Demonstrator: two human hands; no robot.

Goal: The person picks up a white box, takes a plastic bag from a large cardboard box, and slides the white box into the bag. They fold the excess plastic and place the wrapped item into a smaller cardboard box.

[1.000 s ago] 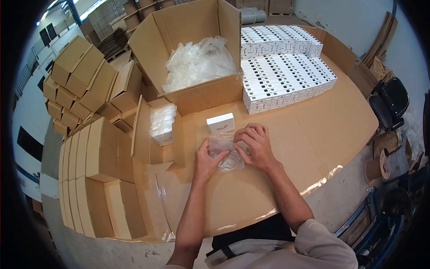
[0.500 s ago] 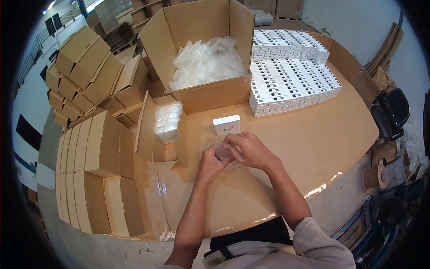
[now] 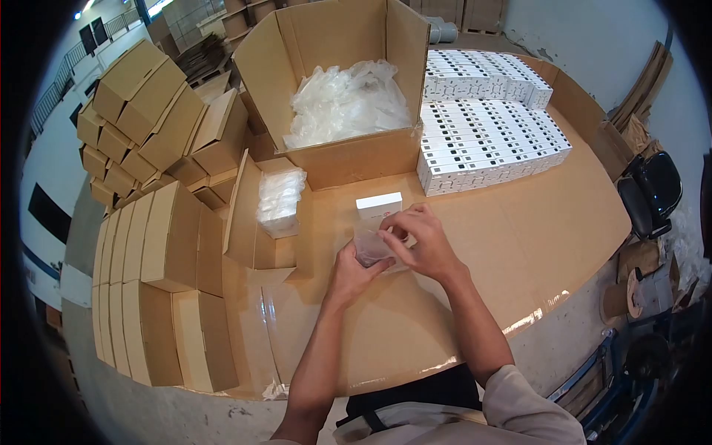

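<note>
My left hand (image 3: pixel 351 273) grips a clear plastic bag (image 3: pixel 368 248) in front of me, its thumb pressed along the near side. My right hand (image 3: pixel 420 241) is at the bag's right edge with bent fingers pinched together; whether a bit of the film is between them I cannot make out clearly. Just beyond the hands stands a small white box (image 3: pixel 378 203) with a small red mark, partly covered by my right fingers. To the left, an open cardboard carton (image 3: pixel 252 248) holds several white items wrapped in clear plastic (image 3: pixel 281 200).
A large open cardboard box (image 3: pixel 356 159) full of clear plastic bags (image 3: pixel 345 104) stands at the back. Rows of white boxes (image 3: pixel 489 144) are stacked to its right. Brown cartons (image 3: pixel 167 237) line the table's left side. A black chair (image 3: pixel 653 189) stands at the right.
My right hand has risen slightly away from my left, and the bag between them shows more. My right fingers now cover part of the white box. The view has shifted a little.
</note>
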